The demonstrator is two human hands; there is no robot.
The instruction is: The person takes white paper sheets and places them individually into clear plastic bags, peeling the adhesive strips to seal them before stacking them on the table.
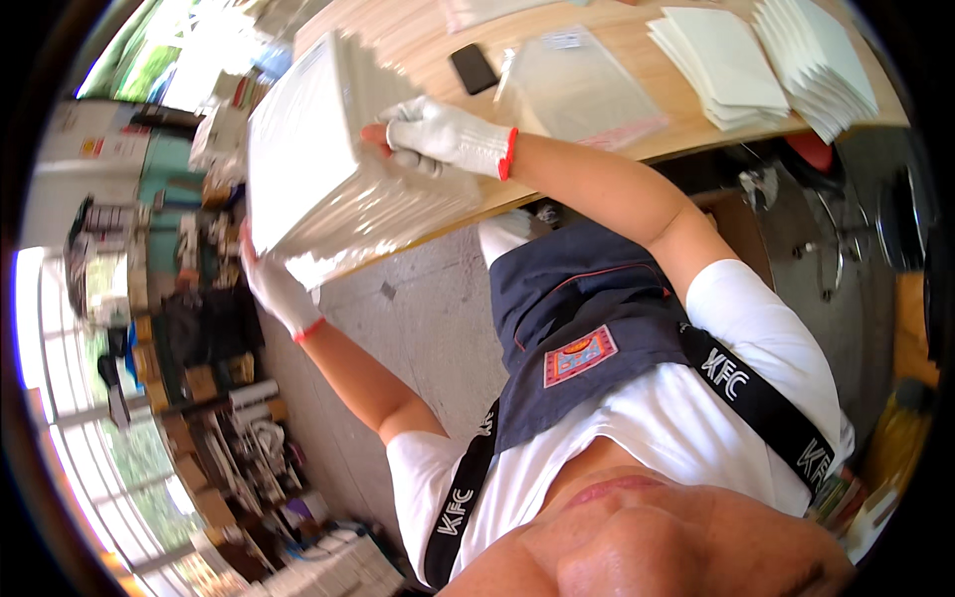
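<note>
A tall stack of white sheets in clear plastic sleeves (303, 149) stands at the table's left end, its glossy edges fanned along the right side. My left hand (282, 292), in a white glove with a red cuff, grips the stack's near left corner; some of its fingers are hidden behind the edge. At the stack's right edge is my right hand (433, 137), gloved alike with bare fingertips showing. Its fingers are curled with the thumb and forefinger close together, and what lies between them is too small to make out.
On the wooden table (617, 45) lie a black phone (474, 69), clear plastic sleeves (577, 90) and two fanned piles of white sheets, one pile (721, 65) left of the other (818, 70). A wheeled chair (826, 214) stands at right; cluttered shelves (189, 298) line the left.
</note>
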